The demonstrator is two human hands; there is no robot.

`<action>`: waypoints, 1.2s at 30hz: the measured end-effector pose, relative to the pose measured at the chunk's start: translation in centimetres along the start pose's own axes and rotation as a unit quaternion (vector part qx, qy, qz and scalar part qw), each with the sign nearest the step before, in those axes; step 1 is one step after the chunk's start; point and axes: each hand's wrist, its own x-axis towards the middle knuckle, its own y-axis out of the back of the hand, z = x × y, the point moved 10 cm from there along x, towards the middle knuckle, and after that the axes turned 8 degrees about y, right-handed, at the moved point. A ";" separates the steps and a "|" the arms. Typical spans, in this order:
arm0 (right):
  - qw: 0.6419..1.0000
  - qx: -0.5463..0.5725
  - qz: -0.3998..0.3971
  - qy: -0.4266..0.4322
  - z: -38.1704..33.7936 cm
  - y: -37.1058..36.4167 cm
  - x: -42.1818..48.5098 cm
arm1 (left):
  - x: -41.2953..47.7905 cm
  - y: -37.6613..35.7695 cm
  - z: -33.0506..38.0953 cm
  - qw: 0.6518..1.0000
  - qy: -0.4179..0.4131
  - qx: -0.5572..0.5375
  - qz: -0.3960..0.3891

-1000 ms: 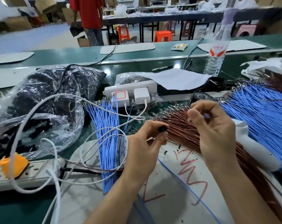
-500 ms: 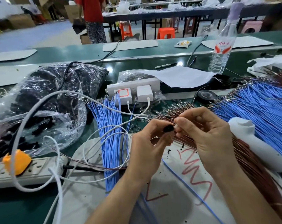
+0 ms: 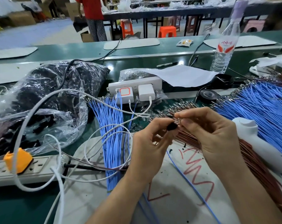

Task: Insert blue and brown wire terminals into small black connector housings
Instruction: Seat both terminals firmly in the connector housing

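Both hands work over the white mat [image 3: 177,206] at the near edge of the green surface [image 3: 82,50], just right of middle. Room is tight. The blue wire bundle [image 3: 112,135] and loose white cables [image 3: 95,131] sit close on the left. The brown wire bundle [image 3: 256,165] runs under and right of the hands, with a white handheld device [image 3: 258,146] lying on it. A second blue wire fan [image 3: 258,110] spreads toward the right edge. Bare mat only nearer the body. Power strip [image 3: 37,168] at the near left edge, plastic bag [image 3: 45,101] of black parts behind it.

A second ago the right hand [image 3: 213,135] was apart and higher. It has closed in on the left hand [image 3: 150,149], and the fingertips now meet.

Black connector housing [image 3: 172,126]: small, dark, above the mat, pinched between left thumb and forefinger. Right thumb and forefinger are clamped on a shiny terminal [image 3: 177,121] touching the housing's right end. Its wire colour is unclear. One single blue wire [image 3: 190,183] trails down the mat from below the hands.
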 end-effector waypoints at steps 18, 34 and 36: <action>0.985 0.081 -0.027 -0.151 3.4 0.5 -0.5 | -0.1 -0.6 -1.9 0.987 0.117 -0.107 -0.025; 0.975 0.119 -0.018 -0.188 4.3 0.3 -0.8 | -0.2 -0.6 -2.3 0.989 0.117 -0.093 -0.021; 0.978 0.083 -0.016 -0.190 4.3 0.6 -0.8 | -0.3 -0.5 -2.2 0.991 0.108 -0.075 -0.016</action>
